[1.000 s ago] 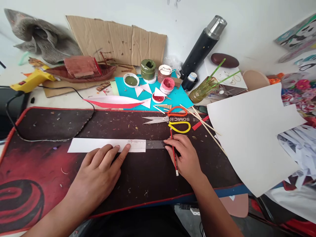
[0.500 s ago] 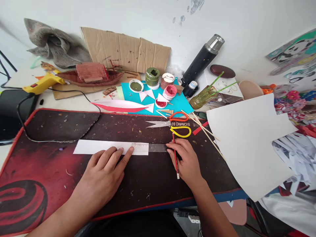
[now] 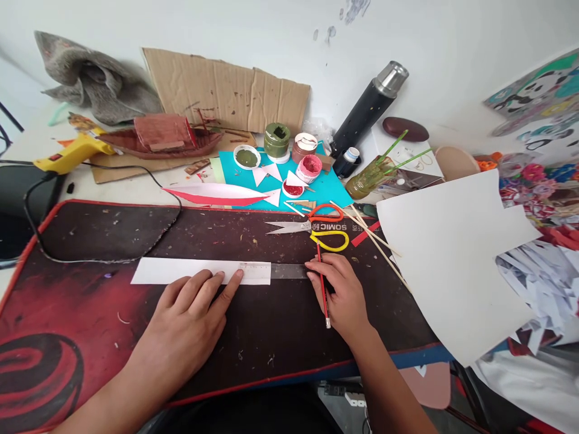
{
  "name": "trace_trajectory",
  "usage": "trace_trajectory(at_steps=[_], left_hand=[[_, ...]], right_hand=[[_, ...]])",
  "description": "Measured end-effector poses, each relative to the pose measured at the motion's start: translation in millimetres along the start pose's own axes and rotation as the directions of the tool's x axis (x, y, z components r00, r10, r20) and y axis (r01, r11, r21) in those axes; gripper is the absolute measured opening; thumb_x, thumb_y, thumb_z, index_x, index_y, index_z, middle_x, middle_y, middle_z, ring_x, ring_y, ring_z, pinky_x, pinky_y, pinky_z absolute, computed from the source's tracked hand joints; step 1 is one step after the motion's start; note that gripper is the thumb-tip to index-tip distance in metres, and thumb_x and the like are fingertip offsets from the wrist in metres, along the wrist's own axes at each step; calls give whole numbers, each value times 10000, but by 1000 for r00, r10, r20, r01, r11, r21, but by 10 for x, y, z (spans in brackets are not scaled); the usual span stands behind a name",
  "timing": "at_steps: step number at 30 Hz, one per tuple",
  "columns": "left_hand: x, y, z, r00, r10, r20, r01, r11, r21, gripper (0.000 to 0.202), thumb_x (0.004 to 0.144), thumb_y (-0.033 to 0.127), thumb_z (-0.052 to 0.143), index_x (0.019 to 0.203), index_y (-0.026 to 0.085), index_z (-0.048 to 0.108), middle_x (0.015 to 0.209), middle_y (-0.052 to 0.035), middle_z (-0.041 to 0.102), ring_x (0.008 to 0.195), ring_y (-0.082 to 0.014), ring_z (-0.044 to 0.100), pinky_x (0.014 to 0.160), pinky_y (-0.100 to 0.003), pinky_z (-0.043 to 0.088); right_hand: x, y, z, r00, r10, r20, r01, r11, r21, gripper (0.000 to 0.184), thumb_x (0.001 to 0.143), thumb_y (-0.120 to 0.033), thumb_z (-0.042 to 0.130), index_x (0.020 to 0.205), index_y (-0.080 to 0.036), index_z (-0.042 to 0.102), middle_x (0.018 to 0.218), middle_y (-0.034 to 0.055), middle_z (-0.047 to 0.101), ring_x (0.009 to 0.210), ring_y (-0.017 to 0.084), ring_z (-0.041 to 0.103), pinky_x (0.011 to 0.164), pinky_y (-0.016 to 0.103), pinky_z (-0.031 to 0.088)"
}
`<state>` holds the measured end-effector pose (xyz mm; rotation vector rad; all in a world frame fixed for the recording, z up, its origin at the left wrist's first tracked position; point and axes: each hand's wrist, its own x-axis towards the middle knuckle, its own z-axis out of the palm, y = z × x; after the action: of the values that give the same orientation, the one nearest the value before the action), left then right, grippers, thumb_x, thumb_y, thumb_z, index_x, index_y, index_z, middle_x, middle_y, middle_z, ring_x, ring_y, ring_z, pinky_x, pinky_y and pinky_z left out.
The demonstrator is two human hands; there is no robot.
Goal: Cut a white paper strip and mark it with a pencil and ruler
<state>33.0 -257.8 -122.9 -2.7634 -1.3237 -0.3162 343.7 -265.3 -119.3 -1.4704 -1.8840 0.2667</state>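
Observation:
A white paper strip lies flat on the dark desk mat, with a clear ruler partly over its right end. My left hand rests on the strip with fingers apart, and its index fingertip presses on the ruler. At the ruler's right end, the thumb and fingertips of my right hand pinch the clear plastic. That same hand also carries a red pencil, eraser end toward me. Just beyond it lie scissors with one orange and one yellow handle.
Paint pots stand on a blue sheet at the back. Beside them are a brown model boat, a yellow glue gun and a black flask. Large white paper covers the right side, near thin sticks.
The view has shifted very slightly. Both hands, the ruler and the paper strip hold nearly the same places.

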Motion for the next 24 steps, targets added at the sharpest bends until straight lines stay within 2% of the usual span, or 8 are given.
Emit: trace_trajectory(at_steps=[4,7,10,11,13,15,19,24], left_hand=[[14,0,-9,1000,20,-22,-20,1000,-4,604,1025,140,507,1624,176,575,1265,-167,757,1248,-346,673,1047,-491,483],[27,-5,-16,998,39,-40,-39,999,5,548,1021,137,527,1559,122,630,1251,-180,751,1228,-356,663,1032,-500,474],[31,-13,-16,997,61,-54,-60,998,16,531,1020,136,534,1539,112,645,1253,-176,754,1212,-353,663,1014,-497,475],[30,-15,-14,997,63,-55,-62,998,20,531,1023,138,531,1541,120,645,1254,-171,757,1209,-350,664,1012,-496,476],[27,-17,-10,997,61,-48,-60,998,22,527,1032,142,519,1543,135,646,1261,-162,762,1212,-344,665,1016,-498,478],[22,-16,-4,998,55,-45,-54,998,21,515,1042,143,507,1537,141,652,1265,-157,765,1217,-340,664,1027,-500,476],[14,-16,7,997,58,-59,-57,998,11,504,1057,143,499,1540,119,642,1267,-162,764,1218,-344,658,1032,-508,472],[13,-14,10,996,54,-70,-55,999,0,514,1063,142,485,1558,107,620,1269,-162,760,1223,-342,650,1035,-508,469]], right_hand=[[76,-113,-64,997,74,-14,-73,995,71,193,1116,-210,635,1161,-281,809,1092,97,803,1029,269,791,909,450,675],[186,-267,-48,992,124,11,-122,957,265,189,1139,-271,626,1151,-278,815,1059,79,840,1016,256,810,907,417,673],[300,-424,74,977,165,132,-209,848,487,291,1172,-392,587,1062,-259,822,974,62,850,1013,254,830,931,406,666],[330,-466,134,968,188,168,-251,798,548,336,1173,-452,577,1055,-251,820,900,53,842,940,248,833,921,410,668],[379,-531,264,940,229,253,-339,696,633,423,1162,-549,570,1021,-235,815,722,16,782,716,211,778,806,380,662],[415,-567,388,917,241,318,-397,644,655,513,1152,-613,553,940,-223,811,619,-8,702,596,180,697,680,331,608],[461,-577,564,890,312,332,-455,605,654,542,1122,-662,577,923,-215,811,637,-11,673,583,156,645,621,292,552],[464,-551,641,882,332,334,-470,580,665,510,1129,-632,584,951,-215,816,675,-6,676,576,140,603,572,268,496]])
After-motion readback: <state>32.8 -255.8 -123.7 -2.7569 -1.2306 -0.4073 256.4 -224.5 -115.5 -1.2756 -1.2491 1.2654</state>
